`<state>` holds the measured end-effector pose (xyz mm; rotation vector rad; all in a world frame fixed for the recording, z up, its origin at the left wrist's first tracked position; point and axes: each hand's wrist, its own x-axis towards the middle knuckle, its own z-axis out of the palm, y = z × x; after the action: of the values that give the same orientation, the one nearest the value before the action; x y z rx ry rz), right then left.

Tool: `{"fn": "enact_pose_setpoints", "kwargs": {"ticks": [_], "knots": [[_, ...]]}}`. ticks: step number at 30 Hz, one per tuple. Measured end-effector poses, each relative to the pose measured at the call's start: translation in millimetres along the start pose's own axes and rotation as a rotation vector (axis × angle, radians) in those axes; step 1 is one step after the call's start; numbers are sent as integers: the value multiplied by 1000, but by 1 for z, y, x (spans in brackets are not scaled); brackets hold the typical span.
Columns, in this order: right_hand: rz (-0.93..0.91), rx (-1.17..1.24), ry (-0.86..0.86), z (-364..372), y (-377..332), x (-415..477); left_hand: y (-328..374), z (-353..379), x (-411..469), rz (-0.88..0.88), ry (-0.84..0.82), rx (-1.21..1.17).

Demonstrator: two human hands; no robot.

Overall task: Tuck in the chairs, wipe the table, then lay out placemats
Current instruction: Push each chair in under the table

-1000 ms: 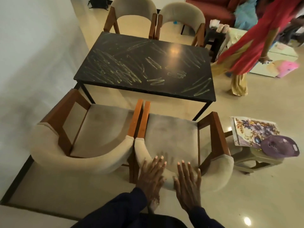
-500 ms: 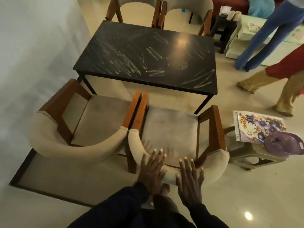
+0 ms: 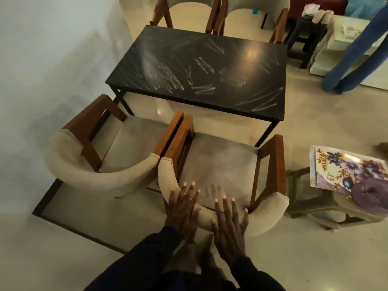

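Push chair (image 3: pixel 220 164) evenly under worktop (image 3: pixel 199 66) ahead of the straight, flat fingers (image 3: pixel 226 208) of left hand (image 3: pixel 182 213) and right hand (image 3: pixel 230 227).

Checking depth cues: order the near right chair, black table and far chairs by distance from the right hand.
1. Near right chair: under the right hand, touched.
2. Black table: ahead, beyond that chair.
3. Far chairs: behind the table.

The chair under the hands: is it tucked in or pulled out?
Pulled out. The chair shows its whole seat before the table, none under the top. Left hand and right hand lie flat on its backrest.
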<state>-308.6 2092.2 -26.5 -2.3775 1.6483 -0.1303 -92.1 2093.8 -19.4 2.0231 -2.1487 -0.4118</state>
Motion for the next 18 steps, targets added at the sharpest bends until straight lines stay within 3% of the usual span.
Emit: {"fn": "enact_pose_setpoints", "kwargs": {"ticks": [18], "knots": [[98,13,17,5,-11,11,-14,2,8,59,3,-60]]}}
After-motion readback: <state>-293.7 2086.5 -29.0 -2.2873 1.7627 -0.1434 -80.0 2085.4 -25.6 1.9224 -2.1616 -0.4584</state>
